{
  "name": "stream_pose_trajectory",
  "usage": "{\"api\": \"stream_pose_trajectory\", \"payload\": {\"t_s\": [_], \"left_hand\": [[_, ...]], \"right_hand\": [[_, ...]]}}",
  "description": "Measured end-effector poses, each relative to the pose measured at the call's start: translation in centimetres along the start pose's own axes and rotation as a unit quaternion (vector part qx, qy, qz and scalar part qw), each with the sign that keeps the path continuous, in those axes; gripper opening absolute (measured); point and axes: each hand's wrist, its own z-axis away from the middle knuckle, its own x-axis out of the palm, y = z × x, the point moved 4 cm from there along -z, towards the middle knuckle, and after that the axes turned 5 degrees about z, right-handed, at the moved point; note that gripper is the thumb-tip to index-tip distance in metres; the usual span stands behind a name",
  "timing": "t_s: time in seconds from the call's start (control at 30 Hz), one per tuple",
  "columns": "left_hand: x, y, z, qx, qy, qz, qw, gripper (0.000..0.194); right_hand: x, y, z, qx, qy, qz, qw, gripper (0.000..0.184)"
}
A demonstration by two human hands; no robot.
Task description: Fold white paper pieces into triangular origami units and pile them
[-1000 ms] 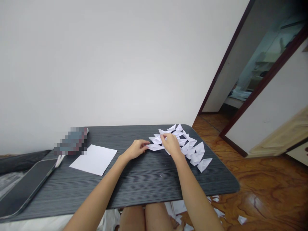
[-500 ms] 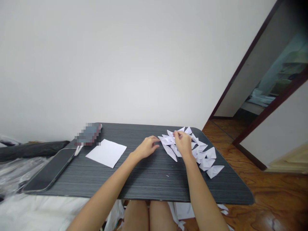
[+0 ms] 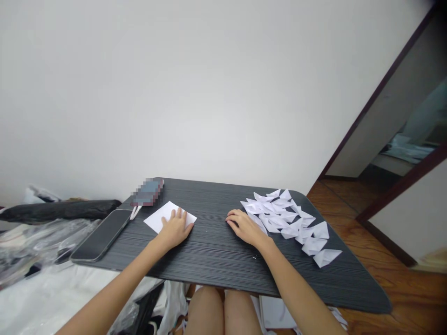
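My left hand [image 3: 174, 228] lies flat with its fingers spread on a white square sheet of paper [image 3: 159, 216], covering the sheet's near right part. Over the dark tabletop, my right hand [image 3: 244, 226] rests loosely with its fingers stretched to the left and slightly bent; nothing shows in them. Just right of that hand is a group of several folded paper boats [image 3: 288, 216], white and set close together. One boat beside the hand is partly hidden by it.
The black table [image 3: 216, 260] has a wood-grain top and stands against a white wall. At its left edge lie a large black phone [image 3: 103, 236] and a blurred-out device [image 3: 148, 191] with a white cable [image 3: 136, 212]. Plastic-wrapped things [image 3: 45, 246] sit left of the table.
My left hand has moved left from beside the boats onto the paper sheet. My right hand has come away from the boats toward the table's middle. The view has shifted slightly left.
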Motion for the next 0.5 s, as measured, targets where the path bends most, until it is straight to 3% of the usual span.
{"api": "stream_pose_trajectory", "payload": {"t_s": [0.1,0.27,0.5], "left_hand": [[-0.4,0.3,0.2,0.02,0.003,0.002,1.0,0.039],[-0.7,0.7,0.3,0.037,0.049,-0.009,0.998,0.047],[-1.0,2.2,0.2,0.009,0.079,-0.049,0.996,0.044]], "right_hand": [[0.0,0.4,0.0,0.001,0.004,-0.006,1.0,0.022],[0.1,-0.3,-0.1,-0.012,0.009,-0.019,1.0,0.022],[1.8,-2.4,-0.4,-0.035,-0.001,-0.048,0.998,0.023]]}}
